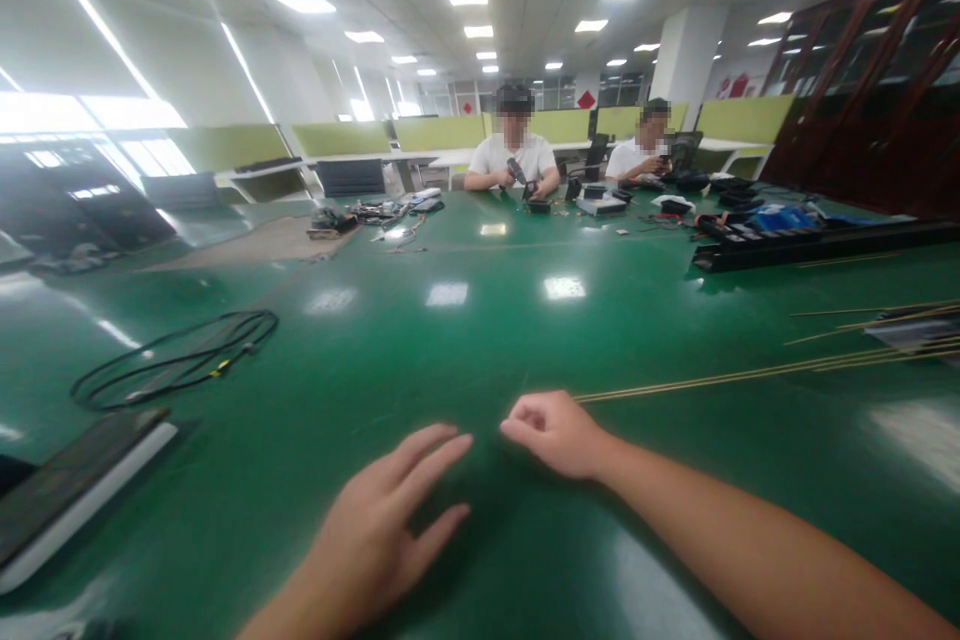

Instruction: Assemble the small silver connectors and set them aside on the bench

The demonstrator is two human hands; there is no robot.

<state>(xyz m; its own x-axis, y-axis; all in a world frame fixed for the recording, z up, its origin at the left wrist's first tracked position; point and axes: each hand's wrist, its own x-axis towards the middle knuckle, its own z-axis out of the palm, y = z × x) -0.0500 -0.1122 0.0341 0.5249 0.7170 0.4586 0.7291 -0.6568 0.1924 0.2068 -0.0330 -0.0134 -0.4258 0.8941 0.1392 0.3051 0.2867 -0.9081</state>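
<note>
- Plainly, the right hand [556, 432], nearer, curls at the left end of the thin rods [697, 384]; I cannot tell if it grips.
- Rods run lengthwise rightward.
- Left hand [386, 510]: unclenched, empty.

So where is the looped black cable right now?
In the head view, the black cable lies on the left side of the green table, just beyond the dark-topped slab with the pale edge and left of the person's left hand.

No legible text from where I stand. Red diamond sign [586, 99] at the room's far end: unreadable. Yellow tag [220, 368] on black cable [266, 319]: likewise.
</note>
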